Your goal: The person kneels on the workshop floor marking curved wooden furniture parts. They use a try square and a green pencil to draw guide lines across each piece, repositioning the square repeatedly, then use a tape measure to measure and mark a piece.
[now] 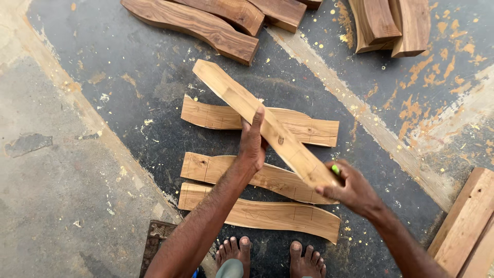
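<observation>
I hold a pale curved wooden piece (pixel 242 100) slanted above the floor, its far end pointing up-left. My left hand (pixel 252 141) grips it around the middle from below. Its near end sits in my right hand (pixel 350 188), which also pinches a small green marker (pixel 335 169) against the wood. Three similar pale curved pieces lie flat on the dark floor beneath: one farthest (pixel 309 128), one in the middle (pixel 206 167), one nearest my feet (pixel 267 213). My bare feet (pixel 270 257) stand at the bottom edge.
Darker curved wooden pieces (pixel 200 23) are stacked at the top, with more (pixel 396 23) at top right. Pale planks (pixel 465 224) lie at the right edge. A small patterned mat (pixel 157 239) lies by my left foot. Sawdust flecks cover the dark floor.
</observation>
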Motion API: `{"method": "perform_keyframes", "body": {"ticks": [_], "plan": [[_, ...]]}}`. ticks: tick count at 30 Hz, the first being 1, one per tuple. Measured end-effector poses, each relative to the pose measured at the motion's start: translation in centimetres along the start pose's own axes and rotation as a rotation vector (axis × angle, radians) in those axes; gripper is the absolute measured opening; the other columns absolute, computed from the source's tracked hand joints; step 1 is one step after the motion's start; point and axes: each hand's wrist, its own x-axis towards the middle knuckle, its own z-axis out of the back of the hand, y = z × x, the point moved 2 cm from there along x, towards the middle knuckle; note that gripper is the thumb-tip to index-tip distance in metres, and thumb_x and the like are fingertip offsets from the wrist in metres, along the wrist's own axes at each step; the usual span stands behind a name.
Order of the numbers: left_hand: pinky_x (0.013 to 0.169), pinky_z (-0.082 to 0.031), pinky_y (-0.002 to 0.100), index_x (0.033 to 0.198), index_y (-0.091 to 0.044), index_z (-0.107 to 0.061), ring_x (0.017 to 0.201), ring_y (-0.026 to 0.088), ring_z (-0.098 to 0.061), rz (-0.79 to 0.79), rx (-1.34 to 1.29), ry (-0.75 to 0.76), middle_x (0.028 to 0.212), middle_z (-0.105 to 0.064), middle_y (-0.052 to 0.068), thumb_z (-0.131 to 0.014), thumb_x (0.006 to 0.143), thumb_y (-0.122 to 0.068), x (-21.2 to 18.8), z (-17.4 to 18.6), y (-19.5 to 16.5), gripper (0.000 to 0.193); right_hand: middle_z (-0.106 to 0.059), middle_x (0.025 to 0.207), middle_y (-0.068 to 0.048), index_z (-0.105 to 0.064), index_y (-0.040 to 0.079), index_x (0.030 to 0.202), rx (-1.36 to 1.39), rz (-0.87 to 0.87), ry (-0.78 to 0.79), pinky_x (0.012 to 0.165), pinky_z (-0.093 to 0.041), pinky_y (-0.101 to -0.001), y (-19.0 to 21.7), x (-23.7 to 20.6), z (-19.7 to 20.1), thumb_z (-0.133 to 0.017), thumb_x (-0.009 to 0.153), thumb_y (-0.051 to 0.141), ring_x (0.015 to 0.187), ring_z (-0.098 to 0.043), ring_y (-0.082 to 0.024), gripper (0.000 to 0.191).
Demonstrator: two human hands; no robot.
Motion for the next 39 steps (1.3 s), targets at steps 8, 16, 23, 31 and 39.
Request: {"method": "perform_keyframes", "body": {"ticks": [8, 16, 23, 31, 39], "plan": [[0.088, -0.063, 0.044, 0.163, -0.024, -0.01, 0.101, 0.027, -0.068, -0.241, 0.994, 0.314, 0.131, -0.059, 0.013, -0.073, 0.075, -0.025, -8.2, -1.1, -5.7, 0.109, -0.073, 0.122, -0.009, -0.074, 0.006, 0.121, 0.246, 0.151, -0.108, 0.093, -0.056, -0.0372, -1.0, -7.1, -7.2, -0.064, 0.088, 0.055, 0.115, -0.068, -0.024, 0.06], [0.101, -0.045, 0.051, 0.158, -0.04, -0.035, 0.118, 0.03, -0.055, -0.962, 1.823, 0.446, 0.137, -0.053, 0.015, -0.081, 0.08, -0.032, -10.9, 2.7, -4.7, 0.091, -0.072, 0.103, -0.01, -0.055, -0.004, 0.139, 1.015, 0.218, -0.282, 0.06, -0.045, -0.0235, -2.9, -6.3, 1.2, -0.052, 0.101, 0.056, 0.079, -0.06, -0.011, 0.072], [0.106, -0.041, 0.051, 0.158, -0.045, -0.032, 0.123, 0.028, -0.046, -0.882, 2.069, 0.414, 0.145, -0.045, 0.011, -0.08, 0.082, -0.047, -8.8, 6.1, -1.9, 0.09, -0.074, 0.098, -0.01, -0.06, 0.0, 0.142, 0.691, 0.087, -0.264, 0.056, -0.046, -0.0201, -2.3, -1.7, 0.5, -0.067, 0.098, 0.029, 0.071, -0.057, -0.006, 0.053], [0.113, -0.031, 0.056, 0.158, -0.045, -0.032, 0.135, 0.035, -0.04, -0.891, 2.058, 0.458, 0.158, -0.035, 0.017, -0.075, 0.086, -0.048, -4.4, 4.7, -5.0, 0.084, -0.072, 0.093, -0.01, -0.059, -0.002, 0.14, 0.741, 0.063, -0.273, 0.05, -0.044, -0.0185, -1.3, 3.8, -0.7, -0.069, 0.096, 0.017, 0.068, -0.058, -0.006, 0.048], [0.12, -0.019, 0.061, 0.16, -0.045, -0.032, 0.146, 0.041, -0.029, -1.031, 2.117, 0.5, 0.162, -0.031, 0.016, -0.07, 0.094, -0.032, -1.4, -1.2, -6.7, 0.078, -0.072, 0.085, -0.009, -0.062, -0.001, 0.136, 0.529, 0.022, -0.444, 0.053, -0.05, -0.0179, -0.7, 4.9, 0.3, -0.068, 0.098, 0.021, 0.065, -0.058, -0.008, 0.044]]}}
